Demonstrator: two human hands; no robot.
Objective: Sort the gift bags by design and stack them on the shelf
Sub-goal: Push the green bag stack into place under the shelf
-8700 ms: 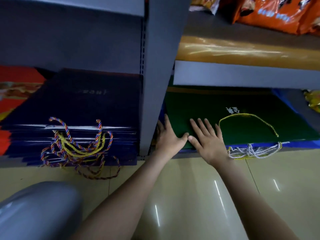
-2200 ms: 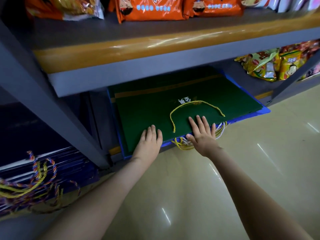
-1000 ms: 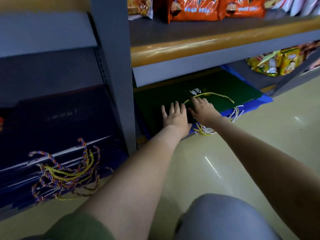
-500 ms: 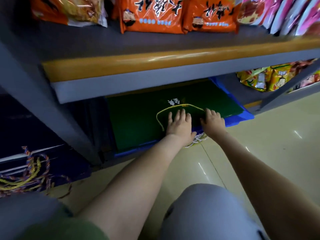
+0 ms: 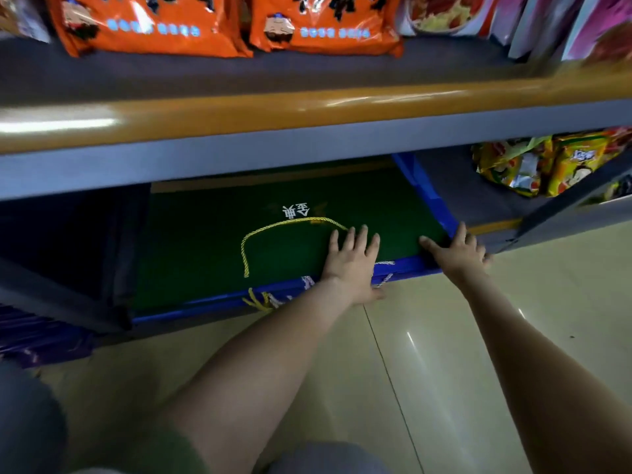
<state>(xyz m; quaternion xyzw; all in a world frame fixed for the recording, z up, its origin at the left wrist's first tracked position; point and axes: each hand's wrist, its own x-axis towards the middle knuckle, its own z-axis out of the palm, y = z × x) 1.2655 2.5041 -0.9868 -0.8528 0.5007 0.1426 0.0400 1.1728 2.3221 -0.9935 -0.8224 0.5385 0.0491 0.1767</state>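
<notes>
In the head view, the green gift bag [image 5: 290,248] is seen lying flat on top of a stack on the bottom shelf [image 5: 472,200], printed face up, with its yellow cord handle [image 5: 273,227] looped loosely across it. Blue bags [image 5: 405,265] are shown beneath it, only their edges visible along the front and right side. Loose cords [image 5: 263,299] from lower bags spill over the front edge.

The left hand [image 5: 352,265] is laid flat on the green bag near its front edge, fingers straight and spread, with nothing gripped. The right hand [image 5: 456,253] is set against the stack's front right corner, thumb stretched onto the green bag and fingers extended over the blue edge. Nothing is seen to be pinched.

This placing is judged to serve squaring. The top is pressed down while the corner is nudged into line, so the pile sits within the shelf.

To the left, past an upright [image 5: 61,302], a dark pile of other bags [image 5: 41,340] is kept apart, though it is blurred. Yellow snack packets [image 5: 547,165] lie further right on the same shelf, well apart. Orange snack packets [image 5: 154,25] are stood on the upper shelf [image 5: 307,111].
</notes>
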